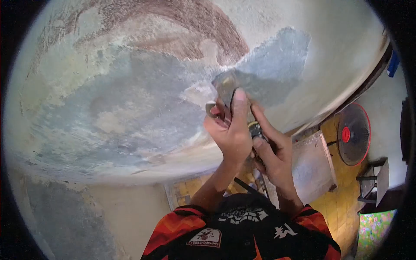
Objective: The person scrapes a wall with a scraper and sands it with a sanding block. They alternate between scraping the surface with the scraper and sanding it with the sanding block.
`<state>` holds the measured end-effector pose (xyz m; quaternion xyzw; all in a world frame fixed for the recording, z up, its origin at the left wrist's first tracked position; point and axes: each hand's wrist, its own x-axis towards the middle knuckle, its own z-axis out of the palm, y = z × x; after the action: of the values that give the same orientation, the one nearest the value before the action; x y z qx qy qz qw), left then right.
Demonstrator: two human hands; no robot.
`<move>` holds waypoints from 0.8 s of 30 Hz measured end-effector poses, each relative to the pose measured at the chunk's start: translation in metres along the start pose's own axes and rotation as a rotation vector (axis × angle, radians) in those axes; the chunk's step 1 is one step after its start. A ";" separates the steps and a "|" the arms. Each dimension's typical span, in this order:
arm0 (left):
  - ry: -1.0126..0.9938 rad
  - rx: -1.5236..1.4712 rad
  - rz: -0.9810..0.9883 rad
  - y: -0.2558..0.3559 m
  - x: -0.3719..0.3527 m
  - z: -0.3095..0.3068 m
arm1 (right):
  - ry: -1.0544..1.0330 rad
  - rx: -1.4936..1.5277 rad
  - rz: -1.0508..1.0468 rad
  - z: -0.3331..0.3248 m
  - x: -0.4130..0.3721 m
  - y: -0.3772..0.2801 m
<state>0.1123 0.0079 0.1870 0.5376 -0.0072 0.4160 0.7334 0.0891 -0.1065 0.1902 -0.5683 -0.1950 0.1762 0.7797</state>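
Observation:
A scraper (226, 84) with a flat metal blade rests its edge against the patchy wall (143, 86). My left hand (234, 136) is closed on the blade, thumb pressed along it. Among its curled fingers shows a small, pale curved piece (211, 109) that I cannot make out. Lower down, my right hand (275, 160) wraps round the scraper's dark handle (255, 129). Grey, whitish and brown layers mark the surface, with a ragged border near the blade tip.
A fan (354, 134) with a red rim stands at the right, near a small dark rack (373, 182). Below it is flowered cloth (376, 229). A pale flat panel (313, 162) lies over the yellowish tiled floor (336, 212).

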 end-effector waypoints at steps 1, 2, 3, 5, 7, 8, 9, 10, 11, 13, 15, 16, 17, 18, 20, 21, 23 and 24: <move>0.013 0.039 0.005 0.000 -0.003 0.000 | 0.012 -0.005 -0.011 0.000 -0.002 0.002; 0.022 0.071 0.024 -0.001 -0.002 0.002 | 0.020 -0.014 -0.039 0.000 0.000 0.003; 0.036 0.101 0.043 -0.001 0.000 0.002 | 0.027 -0.026 -0.063 0.000 0.001 0.003; -0.022 0.001 -0.045 0.003 0.006 0.004 | 0.013 0.010 -0.022 -0.001 0.006 0.002; -0.017 -0.065 -0.087 0.008 0.006 0.011 | 0.013 0.031 0.008 -0.004 0.005 0.001; 0.019 -0.079 -0.072 0.011 0.005 0.016 | 0.008 0.037 0.009 -0.005 0.004 0.002; 0.052 -0.085 -0.062 0.012 0.005 0.016 | 0.007 0.050 0.014 -0.003 0.004 0.003; 0.015 -0.071 -0.058 0.011 0.007 0.012 | -0.003 0.058 0.015 -0.002 0.006 0.004; -0.021 -0.057 -0.059 0.009 0.008 0.005 | -0.011 0.064 0.021 -0.001 0.007 0.004; -0.038 -0.060 -0.054 0.006 0.008 0.004 | -0.013 0.033 0.004 -0.001 0.008 0.002; -0.006 -0.084 -0.042 0.008 0.006 0.010 | -0.001 -0.028 -0.038 -0.001 0.006 -0.002; -0.017 -0.054 -0.035 0.007 0.005 0.009 | 0.010 -0.029 -0.023 -0.001 0.005 -0.001; -0.033 -0.027 -0.017 0.005 0.010 0.008 | 0.018 -0.032 -0.019 -0.001 0.009 -0.002; -0.051 -0.007 0.012 0.005 0.016 0.010 | 0.022 -0.039 -0.028 -0.001 0.014 -0.005; 0.013 -0.086 0.004 0.015 0.022 0.021 | -0.012 -0.051 -0.097 -0.001 0.021 -0.012; 0.012 -0.067 0.023 0.021 0.026 0.023 | -0.020 -0.048 -0.108 0.000 0.019 -0.013; -0.019 -0.034 0.078 0.032 0.032 0.022 | -0.004 -0.052 -0.085 0.006 0.015 -0.015; 0.032 -0.008 0.063 0.028 0.027 0.019 | -0.007 -0.059 -0.102 0.009 0.020 -0.018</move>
<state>0.1211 0.0107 0.2292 0.5274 -0.0141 0.4475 0.7221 0.1030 -0.0946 0.2120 -0.5797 -0.2317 0.1325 0.7699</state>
